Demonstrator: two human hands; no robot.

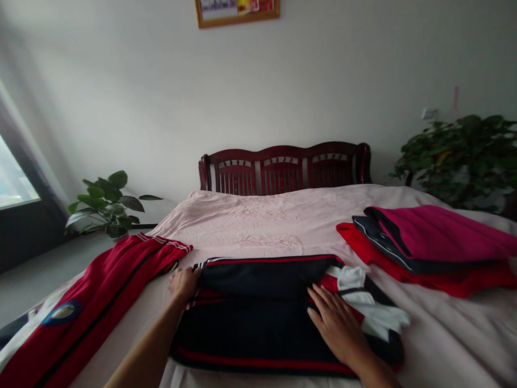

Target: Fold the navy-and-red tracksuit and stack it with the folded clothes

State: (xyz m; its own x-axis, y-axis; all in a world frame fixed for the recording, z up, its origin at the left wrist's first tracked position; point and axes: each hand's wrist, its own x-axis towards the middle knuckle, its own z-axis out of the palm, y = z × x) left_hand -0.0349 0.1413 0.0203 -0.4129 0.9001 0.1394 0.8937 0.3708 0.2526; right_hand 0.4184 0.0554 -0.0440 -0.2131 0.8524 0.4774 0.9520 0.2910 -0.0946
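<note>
Left hand (184, 284) is set at dark garment's (250, 323) left edge, grip unclear; right hand (337, 323) is spread flat on its right; folding seems underway, smoothing needed.

2 leafy plants (107, 203) (464, 159), dark-red wooden headboard (283, 171), framed picture (238, 12)

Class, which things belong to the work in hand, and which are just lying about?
Work in hand:
- left hand, right hand
- dark garment, touched by both
- probably red garment, clothes pile

Lying about:
- left plant, right plant
- framed picture
- wooden headboard
</note>
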